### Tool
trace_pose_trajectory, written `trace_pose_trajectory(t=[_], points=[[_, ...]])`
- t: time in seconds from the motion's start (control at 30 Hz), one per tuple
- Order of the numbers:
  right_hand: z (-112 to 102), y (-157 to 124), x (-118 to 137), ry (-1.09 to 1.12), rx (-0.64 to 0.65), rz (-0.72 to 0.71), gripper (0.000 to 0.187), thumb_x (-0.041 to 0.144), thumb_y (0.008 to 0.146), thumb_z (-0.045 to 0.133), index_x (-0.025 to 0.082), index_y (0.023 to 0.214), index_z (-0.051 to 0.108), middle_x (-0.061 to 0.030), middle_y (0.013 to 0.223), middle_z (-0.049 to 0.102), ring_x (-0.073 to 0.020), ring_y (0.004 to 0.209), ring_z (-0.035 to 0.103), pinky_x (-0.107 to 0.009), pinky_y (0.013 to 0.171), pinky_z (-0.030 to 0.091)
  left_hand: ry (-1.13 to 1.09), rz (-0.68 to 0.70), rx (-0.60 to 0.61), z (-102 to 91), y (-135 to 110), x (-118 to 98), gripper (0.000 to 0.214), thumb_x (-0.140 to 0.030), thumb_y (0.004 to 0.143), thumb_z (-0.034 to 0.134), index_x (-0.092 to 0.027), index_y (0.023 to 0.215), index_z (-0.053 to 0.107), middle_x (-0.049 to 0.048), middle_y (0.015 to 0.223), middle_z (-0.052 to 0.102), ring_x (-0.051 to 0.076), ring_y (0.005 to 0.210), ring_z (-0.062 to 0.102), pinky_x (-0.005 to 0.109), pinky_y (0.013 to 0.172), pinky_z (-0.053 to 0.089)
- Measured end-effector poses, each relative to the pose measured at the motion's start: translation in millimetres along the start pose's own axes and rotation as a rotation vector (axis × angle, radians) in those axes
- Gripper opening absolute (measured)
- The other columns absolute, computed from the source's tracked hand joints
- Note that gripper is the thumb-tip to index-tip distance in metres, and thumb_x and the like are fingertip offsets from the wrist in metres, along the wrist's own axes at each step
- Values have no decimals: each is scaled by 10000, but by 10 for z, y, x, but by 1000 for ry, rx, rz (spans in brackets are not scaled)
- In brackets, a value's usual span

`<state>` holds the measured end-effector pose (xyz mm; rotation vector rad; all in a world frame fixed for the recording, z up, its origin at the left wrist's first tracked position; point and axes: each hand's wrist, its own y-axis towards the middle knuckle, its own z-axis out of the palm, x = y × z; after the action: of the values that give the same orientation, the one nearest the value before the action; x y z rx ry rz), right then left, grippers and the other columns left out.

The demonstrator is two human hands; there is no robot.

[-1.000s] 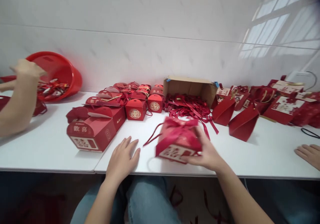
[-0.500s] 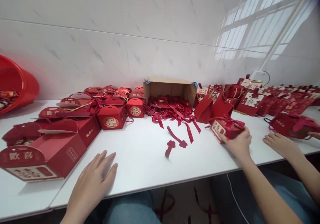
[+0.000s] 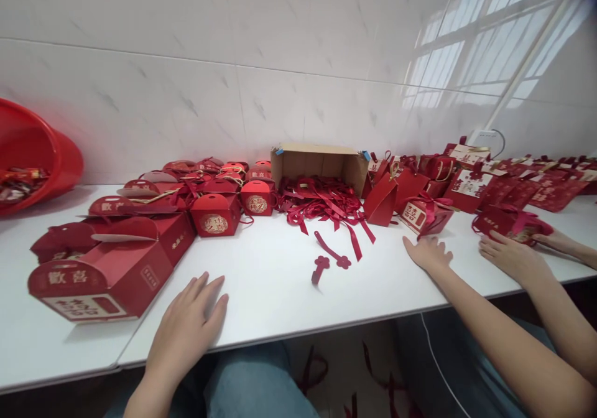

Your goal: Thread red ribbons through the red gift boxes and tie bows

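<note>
My left hand (image 3: 190, 321) lies open on the white table (image 3: 275, 293), fingers spread, holding nothing. To its left, a large red gift box (image 3: 153, 275) stands with its flaps partly open. My right hand (image 3: 428, 253) rests open on the table, just in front of a small red gift box (image 3: 426, 214) with a cream label and a ribbon bow. The fingers are apart; whether a fingertip touches the box I cannot tell. Two dark red flower-ended strips, a long one (image 3: 332, 250) and a curled one (image 3: 319, 270), lie between my hands.
A cardboard box (image 3: 319, 149) on its side spills red ribbons (image 3: 321, 200). Several red boxes (image 3: 215, 214) stand left, more bags (image 3: 555, 191) right. A red bucket (image 3: 69, 157) holds wrapped pieces. At right, a co-worker's hands (image 3: 517, 261) are at another ribboned box (image 3: 510, 224).
My right hand has let go of the small gift box and drawn back toward me; the box sits farther back. The co-worker's ribboned box has moved left. My left hand stays on the table.
</note>
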<state>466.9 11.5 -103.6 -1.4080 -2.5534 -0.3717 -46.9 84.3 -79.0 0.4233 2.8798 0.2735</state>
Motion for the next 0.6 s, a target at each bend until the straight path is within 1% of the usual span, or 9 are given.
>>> trace_pose_trajectory(t=[0.07,0.13,0.27,0.3,0.33,0.4,0.47,0.5,0.6], points=[[-12,-244,-1,-40,44,-67,763,622,834,220,108,1383,349,-235,1453,239,-430,1322,184,-598,1000,122,1,-1,1,-18,-15,-22,532,-444,855,306,-183,1266,520,96,1411,407,270,1323,328,434,1063,307],[-28,-563,37,-89,105,-157,740,655,822,217,221,1417,283,-164,1494,184,-416,1346,138,-619,1008,95,0,-1,0,-25,-25,-32,530,-440,854,308,-182,1267,520,97,1413,405,268,1323,328,432,1065,303],[-76,-1214,297,-106,255,-409,687,661,833,143,333,1435,162,-50,1530,90,-377,1376,19,-604,1044,46,-3,7,-5,-13,-32,-21,525,-419,851,318,-175,1272,517,102,1414,403,278,1326,322,442,1064,301],[-85,-1331,398,-73,285,-455,674,650,841,111,344,1441,80,-27,1534,54,-362,1380,1,-607,1046,37,-5,10,-6,-9,-32,-16,524,-415,849,321,-174,1271,518,103,1413,404,280,1325,322,443,1064,302],[-91,-1418,507,-45,310,-481,696,656,838,106,330,1442,-5,-38,1535,5,-358,1380,-4,-615,1043,39,-7,13,-10,-7,-33,-13,523,-411,847,325,-172,1270,519,104,1412,405,282,1324,323,444,1063,302],[-88,-1511,729,-23,316,-571,846,721,783,219,288,1434,-104,-73,1524,-106,-364,1376,-53,-623,1038,46,-11,18,-20,-7,-36,-10,517,-406,846,332,-171,1265,525,105,1408,411,284,1320,330,444,1063,303],[-59,-1514,931,-24,290,-677,1019,779,676,374,297,1429,-115,-62,1505,-197,-383,1357,-136,-636,1028,46,-15,22,-24,-11,-43,-11,511,-401,847,334,-173,1261,528,104,1407,413,284,1318,333,445,1063,302],[-34,-1492,1021,-23,274,-690,1072,794,630,420,311,1428,-107,-50,1499,-222,-396,1346,-164,-648,1018,42,-16,22,-22,-15,-47,-14,508,-400,848,335,-175,1261,528,102,1408,412,283,1319,331,444,1064,301],[58,-1361,1255,-7,237,-570,1099,829,582,421,340,1428,-81,-55,1501,-218,-432,1333,-169,-681,985,12,-15,13,-9,-26,-59,-28,509,-404,849,334,-179,1265,523,99,1412,407,276,1323,326,438,1069,292]])
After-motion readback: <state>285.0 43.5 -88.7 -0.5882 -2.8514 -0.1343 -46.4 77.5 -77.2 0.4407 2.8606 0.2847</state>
